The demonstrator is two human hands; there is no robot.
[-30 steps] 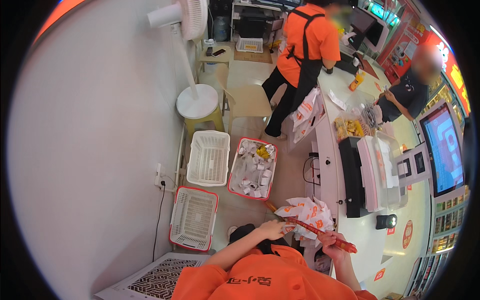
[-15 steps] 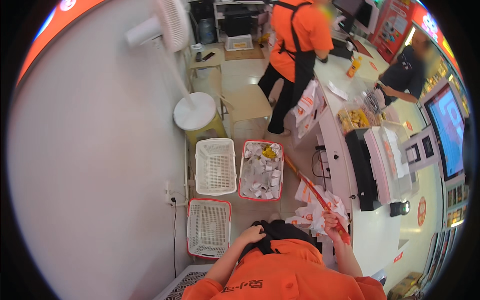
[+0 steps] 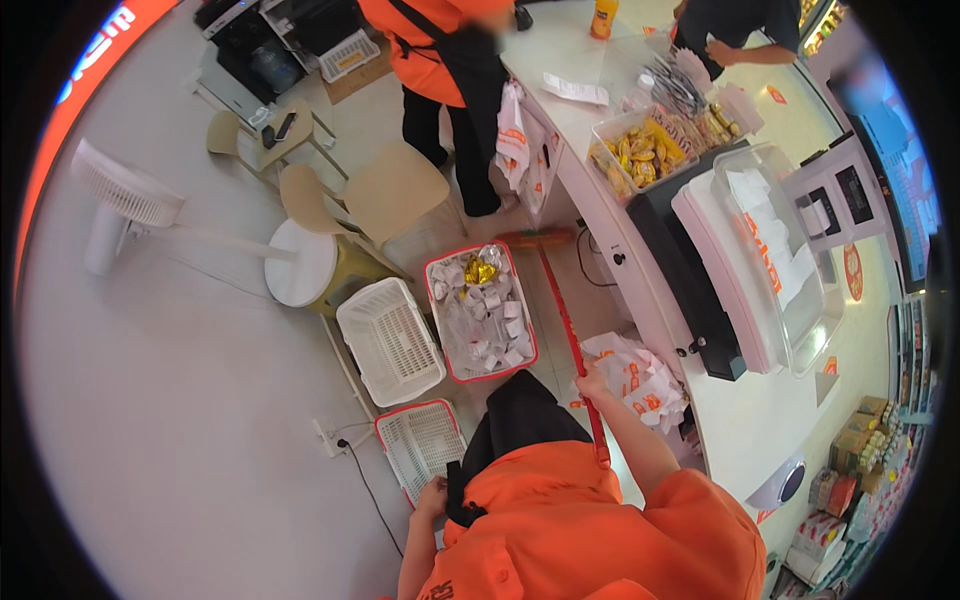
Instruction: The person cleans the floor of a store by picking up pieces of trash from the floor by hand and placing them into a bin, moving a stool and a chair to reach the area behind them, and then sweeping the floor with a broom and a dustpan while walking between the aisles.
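My right hand (image 3: 592, 386) is closed around the red handle of a broom (image 3: 563, 315). The handle slants away from me, and its blurred brush head rests on the floor between the basket and the counter. Beside my left hip, my left hand (image 3: 432, 496) is curled next to black cloth (image 3: 463, 497); what its fingers hold, if anything, is hidden. Ahead of me stands a red-rimmed basket (image 3: 457, 374) full of crumpled paper, clear plastic and gold wrapping. White plastic bags (image 3: 640, 380) hang by the counter, close to my right hand.
Left of the full basket stand a white basket (image 3: 388, 340) and a red-rimmed one (image 3: 420, 440). Beyond are a stool (image 3: 293, 262), a chair (image 3: 398, 192) and a tilted fan (image 3: 130, 190). A co-worker (image 3: 440, 60) stands at the counter (image 3: 745, 425); another person (image 3: 735, 35) is across it.
My view has turned and shifted toward the counter. The broom, still in my right hand, now stands more lengthwise to me. My left hand has moved back to my left hip.
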